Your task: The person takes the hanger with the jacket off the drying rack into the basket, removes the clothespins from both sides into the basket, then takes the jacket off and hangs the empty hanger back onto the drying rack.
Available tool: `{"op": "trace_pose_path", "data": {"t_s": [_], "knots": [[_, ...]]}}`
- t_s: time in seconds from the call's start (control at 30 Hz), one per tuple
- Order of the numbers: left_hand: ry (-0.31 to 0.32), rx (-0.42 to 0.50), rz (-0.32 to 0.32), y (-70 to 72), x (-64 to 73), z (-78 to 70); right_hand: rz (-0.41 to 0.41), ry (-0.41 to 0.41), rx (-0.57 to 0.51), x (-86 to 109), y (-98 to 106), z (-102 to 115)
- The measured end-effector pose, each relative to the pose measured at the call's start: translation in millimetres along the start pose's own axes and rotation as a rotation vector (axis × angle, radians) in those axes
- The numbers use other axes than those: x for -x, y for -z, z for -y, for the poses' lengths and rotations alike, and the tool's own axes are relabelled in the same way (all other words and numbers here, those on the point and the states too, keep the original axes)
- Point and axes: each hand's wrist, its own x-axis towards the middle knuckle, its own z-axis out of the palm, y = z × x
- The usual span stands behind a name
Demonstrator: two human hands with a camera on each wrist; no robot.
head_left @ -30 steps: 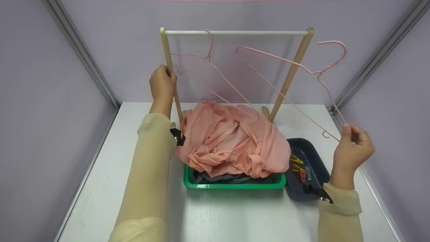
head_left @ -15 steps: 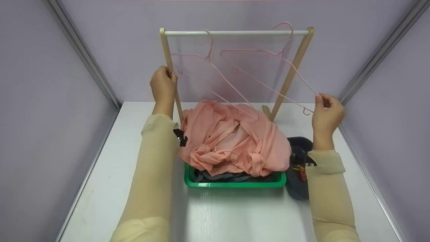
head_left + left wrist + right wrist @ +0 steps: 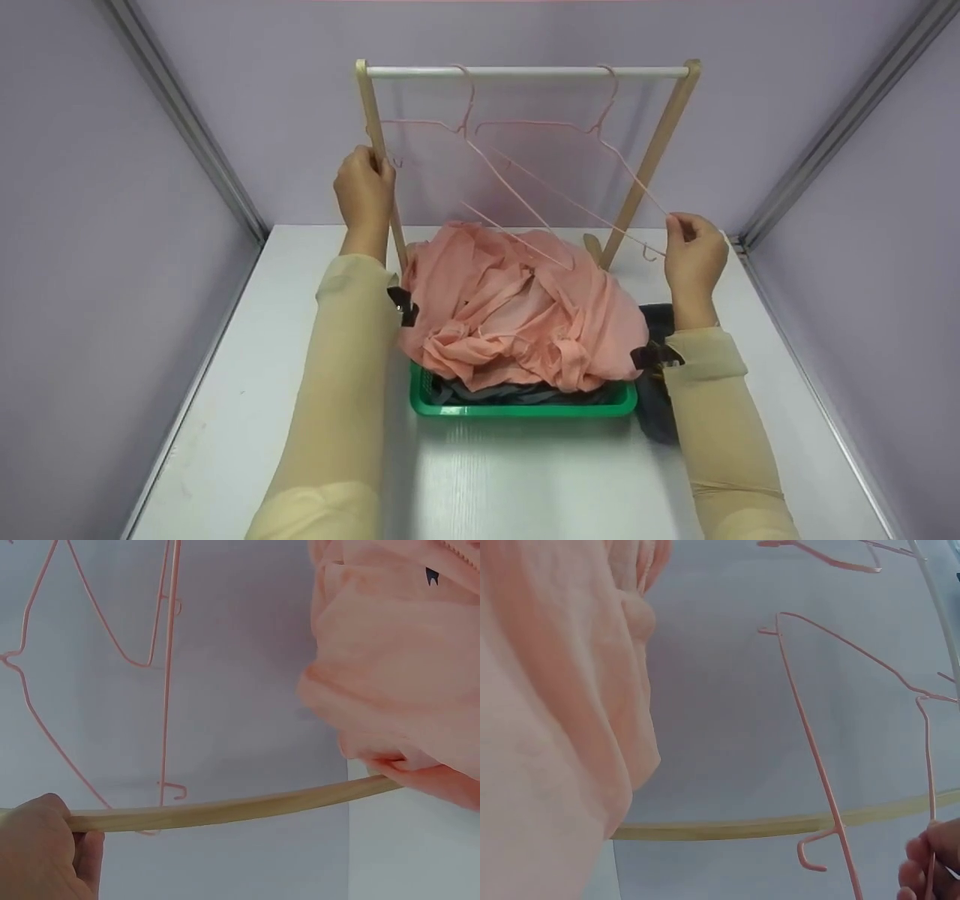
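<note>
My left hand (image 3: 364, 187) grips the left wooden post (image 3: 225, 811) of a small clothes rack, fingers curled round it. At the right, my right hand (image 3: 696, 259) pinches the lower right corner of a pink wire hanger (image 3: 536, 124). That hanger's hook lies over the rack's white rail (image 3: 532, 73). A second pink hanger (image 3: 499, 176) hangs from the rail further left, with no hand on it. In the right wrist view, fingers (image 3: 922, 855) close round the held hanger's wire, and its small side hook shows beside them.
Below the rack, a bunched salmon-pink garment (image 3: 517, 307) heaps over a green basket (image 3: 525, 411) with dark cloth inside. A dark tray (image 3: 657, 416) stands right of the basket, partly hidden by the right sleeve. Lilac panels (image 3: 862, 225) enclose the white table (image 3: 480, 480).
My right hand has carried its hanger up and to the left, bringing the hook from beyond the right post onto the rail. My left hand has stayed on the post.
</note>
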Motion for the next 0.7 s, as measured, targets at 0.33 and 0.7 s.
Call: {"op": "trace_pose_path", "data": {"t_s": [0.33, 0.7], "knots": [[-0.008, 0.016, -0.018, -2.3, 0.3, 5.5, 0.038, 0.102, -0.004, 4.5, -3.2, -12.0], [0.006, 0.11, 0.003, 4.1, 4.0, 16.0, 0.036, 0.16, -0.04, 15.2, -5.1, -31.9]]}}
